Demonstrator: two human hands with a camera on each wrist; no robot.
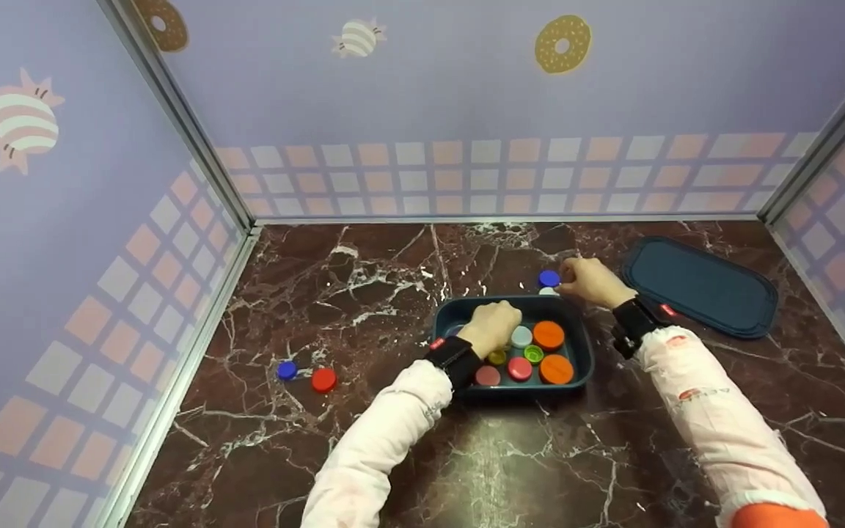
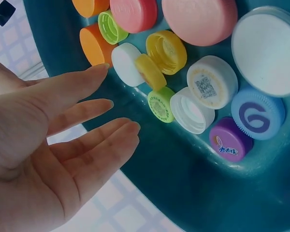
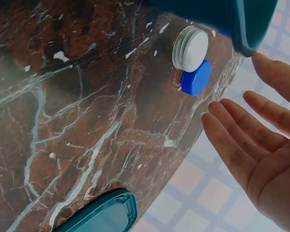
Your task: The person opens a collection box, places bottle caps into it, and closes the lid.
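Over the dark teal plastic box [image 1: 525,391] is my left hand [image 1: 492,326]. In the left wrist view its fingers are loosely extended, holding nothing, near an orange bottle cap [image 2: 96,44] and a white cap [image 2: 127,64]. Yellow, green, pink, blue and purple [image 2: 230,139] caps also lie in the box. My right hand [image 1: 591,281] hovers beyond the box's far right corner, beside a blue cap [image 1: 549,279] and a ridged white cap [image 3: 190,49] on the tabletop. Its fingers are spread slightly, with nothing between them in the right wrist view.
The box's teal lid [image 1: 701,286] lies flat on the marbled table [image 1: 364,293] to the right. Left of the box are a small blue cap [image 1: 287,370] and a red cap [image 1: 324,380]. Patterned panels [image 1: 466,88] enclose the table at the back and sides.
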